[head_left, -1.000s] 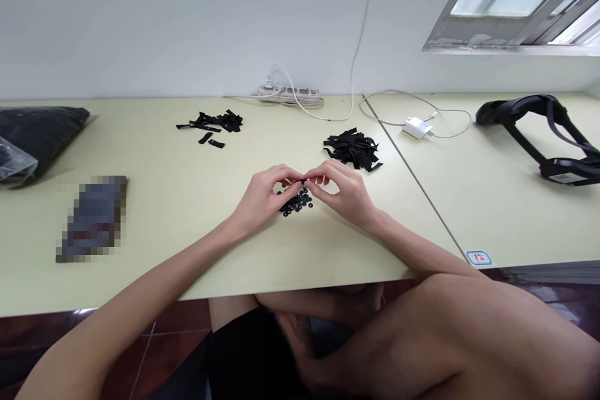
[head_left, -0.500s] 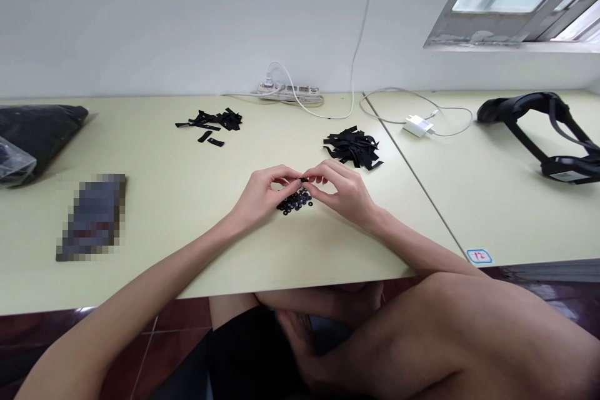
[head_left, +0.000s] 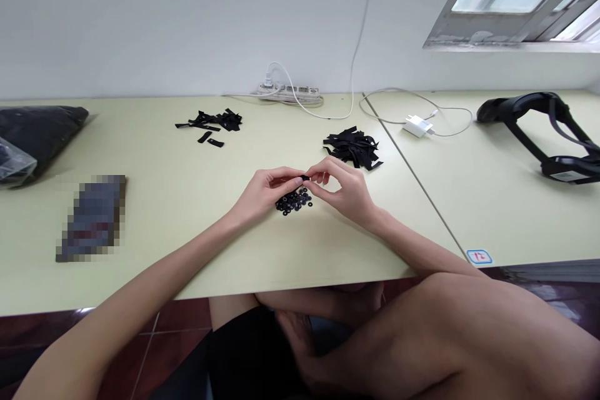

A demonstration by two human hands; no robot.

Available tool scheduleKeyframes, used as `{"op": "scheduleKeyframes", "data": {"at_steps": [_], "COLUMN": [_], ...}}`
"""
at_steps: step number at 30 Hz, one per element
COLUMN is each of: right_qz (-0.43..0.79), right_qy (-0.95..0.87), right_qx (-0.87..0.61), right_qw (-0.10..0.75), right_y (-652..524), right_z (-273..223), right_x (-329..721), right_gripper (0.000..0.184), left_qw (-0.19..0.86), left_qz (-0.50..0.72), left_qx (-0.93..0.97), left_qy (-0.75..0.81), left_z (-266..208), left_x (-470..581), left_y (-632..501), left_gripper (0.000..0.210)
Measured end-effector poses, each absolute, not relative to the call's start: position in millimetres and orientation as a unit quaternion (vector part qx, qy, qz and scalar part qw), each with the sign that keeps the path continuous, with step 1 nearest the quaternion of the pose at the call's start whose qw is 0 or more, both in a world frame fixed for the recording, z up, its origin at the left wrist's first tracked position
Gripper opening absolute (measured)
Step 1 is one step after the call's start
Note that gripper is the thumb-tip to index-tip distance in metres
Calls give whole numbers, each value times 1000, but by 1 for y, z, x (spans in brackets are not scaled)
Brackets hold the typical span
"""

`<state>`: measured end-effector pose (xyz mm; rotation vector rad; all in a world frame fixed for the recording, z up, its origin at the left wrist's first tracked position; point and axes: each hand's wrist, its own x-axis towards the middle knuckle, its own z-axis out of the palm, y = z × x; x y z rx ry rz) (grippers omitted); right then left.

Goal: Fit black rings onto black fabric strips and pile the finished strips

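Note:
Above the table, my left hand (head_left: 268, 192) and my right hand (head_left: 345, 190) meet fingertip to fingertip. Both are closed in a pinch on a small black strip (head_left: 305, 178), which the fingers mostly cover. It looks like the loose strips nearby. Just below the fingertips lies a pile of small dark ring-shaped pieces (head_left: 293, 202), some with a hole in the middle. A heap of black fabric strips (head_left: 354, 147) lies beyond my right hand. Farther left is another group of black strips (head_left: 218, 120), a few bearing a small light spot.
A power strip (head_left: 300, 94) with a white cable sits against the wall. To the right are a white charger (head_left: 418, 125) and a black headset (head_left: 569, 165). At the left lie a black bag (head_left: 42, 134) and a pixelated flat object (head_left: 96, 215). A seam crosses the pale table (head_left: 187, 200).
Both hands stay pinched together over the ring pile. The fingertips have shifted slightly to the right, and a little more of the black strip shows between them.

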<state>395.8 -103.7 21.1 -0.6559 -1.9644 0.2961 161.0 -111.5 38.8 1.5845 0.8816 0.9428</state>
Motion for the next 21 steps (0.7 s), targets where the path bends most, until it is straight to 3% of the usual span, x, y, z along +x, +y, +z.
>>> {"op": "scheduleKeyframes", "data": {"at_steps": [13, 21], "right_qz": [351, 386], "right_qy": [-744, -730], "right_qx": [-301, -301], "right_qw": [482, 478], "right_y": [-105, -106], "right_z": [20, 21], "right_x": [392, 392], "right_gripper": [23, 28], "left_qw": [513, 536], "left_qz": [397, 396], "left_qx": [675, 648], "left_qy": [351, 367], "left_z": [46, 42], "left_x": [163, 160], "left_y": [-111, -110], "left_gripper": [30, 35]}}
